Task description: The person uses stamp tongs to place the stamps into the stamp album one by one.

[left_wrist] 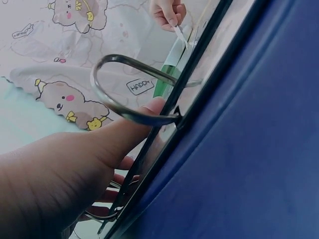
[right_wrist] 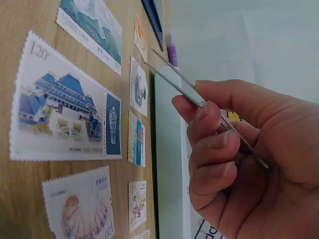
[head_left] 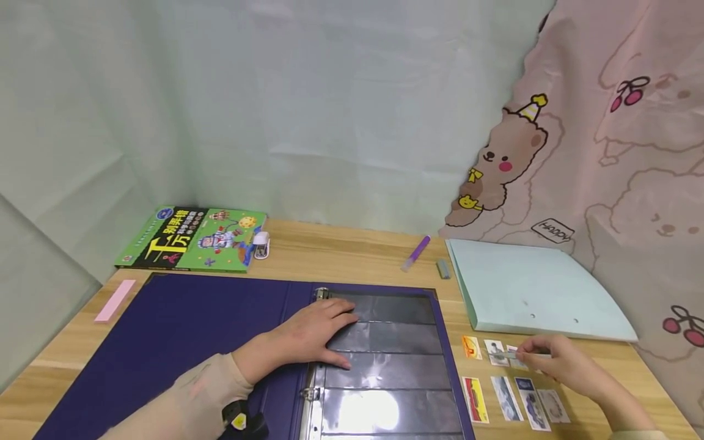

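Note:
A dark blue ring-bound stamp album (head_left: 220, 324) lies spread wide, with a black page of clear strip pockets (head_left: 379, 339) on its right side. My left hand (head_left: 310, 330) rests on the page beside the metal rings (left_wrist: 112, 94), fingers relaxed. My right hand (head_left: 566, 363) grips metal tweezers (right_wrist: 182, 88), their tips pointing toward an orange stamp (head_left: 471, 347) and a grey-and-white stamp (right_wrist: 138, 87). Nothing shows between the tips. Several more stamps lie in two rows, among them one with a blue-roofed building (right_wrist: 62, 114) and a red-and-yellow one (head_left: 475, 400).
Behind the stamps lies a pale blue folder (head_left: 539, 287). A purple pen (head_left: 417, 252) and a grey eraser (head_left: 443, 269) sit behind the album. At the back left are a green book (head_left: 220, 244), a small white stapler (head_left: 261, 244) and a pink strip (head_left: 115, 300).

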